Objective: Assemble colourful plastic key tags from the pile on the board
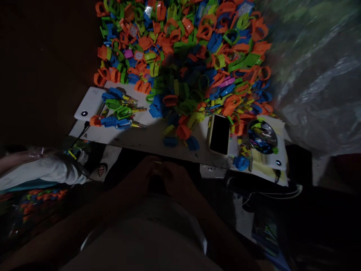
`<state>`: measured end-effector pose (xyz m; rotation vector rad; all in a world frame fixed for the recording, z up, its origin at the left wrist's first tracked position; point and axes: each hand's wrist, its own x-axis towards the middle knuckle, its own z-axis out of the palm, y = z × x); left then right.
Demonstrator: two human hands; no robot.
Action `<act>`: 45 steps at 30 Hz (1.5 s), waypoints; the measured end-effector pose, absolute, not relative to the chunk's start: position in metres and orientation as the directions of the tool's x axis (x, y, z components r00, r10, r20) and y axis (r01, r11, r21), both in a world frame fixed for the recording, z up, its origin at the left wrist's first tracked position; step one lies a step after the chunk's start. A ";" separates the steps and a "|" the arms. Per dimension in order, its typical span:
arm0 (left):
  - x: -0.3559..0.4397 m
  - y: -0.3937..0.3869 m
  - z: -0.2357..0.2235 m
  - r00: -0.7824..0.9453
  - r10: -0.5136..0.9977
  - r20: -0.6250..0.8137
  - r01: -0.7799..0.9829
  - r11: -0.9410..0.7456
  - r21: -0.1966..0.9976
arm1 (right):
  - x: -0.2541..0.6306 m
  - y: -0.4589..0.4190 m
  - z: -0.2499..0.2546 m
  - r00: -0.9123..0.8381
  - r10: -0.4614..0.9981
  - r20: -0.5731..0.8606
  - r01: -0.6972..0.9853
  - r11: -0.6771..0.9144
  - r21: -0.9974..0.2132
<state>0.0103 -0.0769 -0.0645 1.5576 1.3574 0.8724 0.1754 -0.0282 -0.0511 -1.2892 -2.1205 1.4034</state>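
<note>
My left hand (146, 170) and my right hand (174, 176) meet in deep shadow below the table's front edge, close to my body. The fingers of both look bent inward and closed. A small pale sliver (158, 162) shows between the fingertips; its kind cannot be made out. Just beyond them on the white table (141, 141) lie the nearest pieces of a big heap of plastic toy watches (183, 90) in orange, green, blue and yellow. Among these are an orange toy watch (183, 131) and a blue one (193, 143).
Left stands a white device (89, 103) with a cable, beside toy watches (118, 111) joined to thin printed tubes (138, 109). On the right lie a phone (220, 134), a metal bowl (262, 137) of small pieces and another white device (275, 162). Clear plastic sheeting (316, 75) hangs right. Another person's sleeve (50, 171) shows left.
</note>
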 end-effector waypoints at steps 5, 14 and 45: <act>0.009 -0.077 -0.063 0.095 0.994 -0.055 0.368 0.016 0.930 | 0.173 -0.029 -0.053 -0.591 0.794 -0.141 0.456 0.185 -0.870; -0.014 -0.064 -0.058 0.095 0.995 -0.010 0.528 -0.041 0.848 | 0.168 -0.028 -0.064 -0.553 0.832 0.038 0.400 0.305 -0.864; 0.020 0.019 -0.100 -0.034 0.970 0.241 0.750 -0.134 0.648 | 0.203 0.050 -0.076 -0.277 0.950 0.144 0.922 0.305 -0.239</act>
